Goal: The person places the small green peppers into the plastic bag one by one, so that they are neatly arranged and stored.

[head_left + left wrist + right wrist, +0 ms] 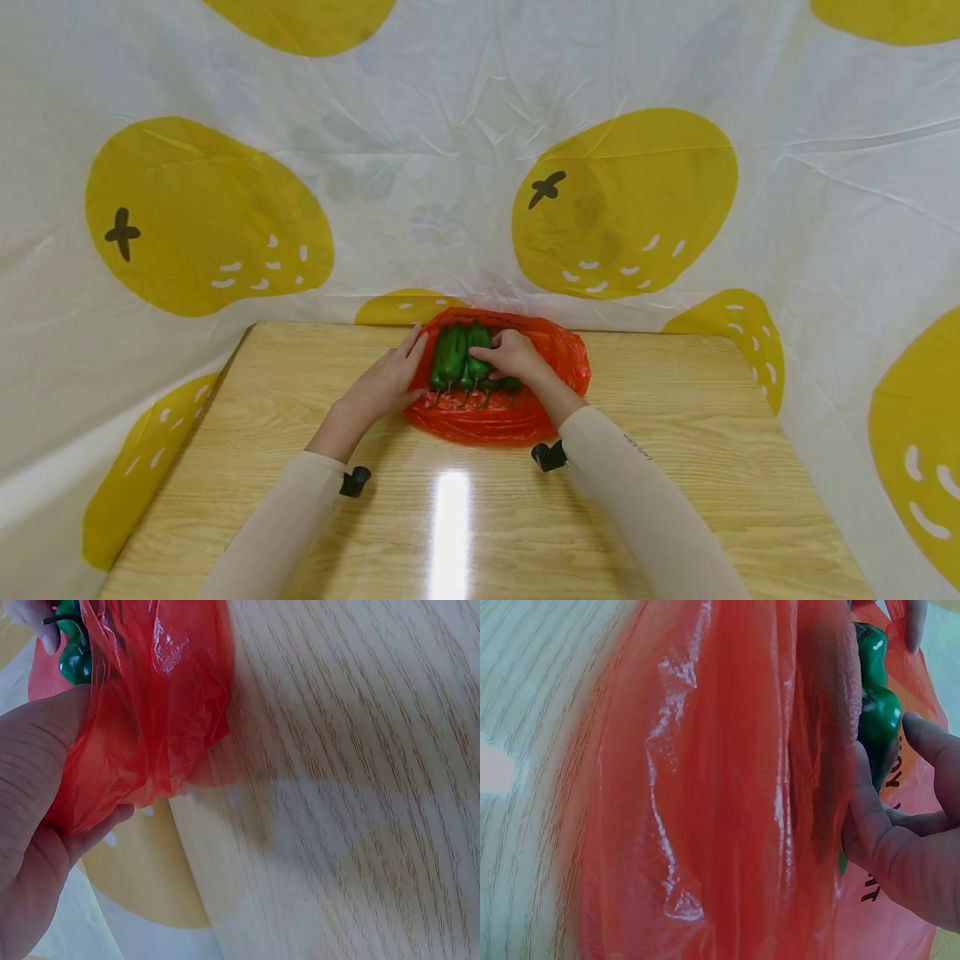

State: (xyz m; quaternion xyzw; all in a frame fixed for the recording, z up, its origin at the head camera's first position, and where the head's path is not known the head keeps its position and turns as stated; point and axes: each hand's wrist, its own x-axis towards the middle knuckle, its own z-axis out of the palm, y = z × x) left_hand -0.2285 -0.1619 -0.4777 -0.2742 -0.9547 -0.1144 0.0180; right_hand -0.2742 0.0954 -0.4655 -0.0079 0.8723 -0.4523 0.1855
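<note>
Several long green peppers lie side by side in an opened red plastic bag, their stems toward the person. At the bag's left side, my left hand holds the rim. The left wrist view shows its thumb on the near side of the red film and a finger behind it. My right hand reaches in over the bag's right part and grips a green pepper between thumb and fingers. The bag's raised front wall hides much of the peppers in the right wrist view.
The bag rests on a light wooden table, near its back edge. A white cloth with large yellow fruit prints hangs behind and along both sides. Dark wrist cameras sit by each beige sleeve.
</note>
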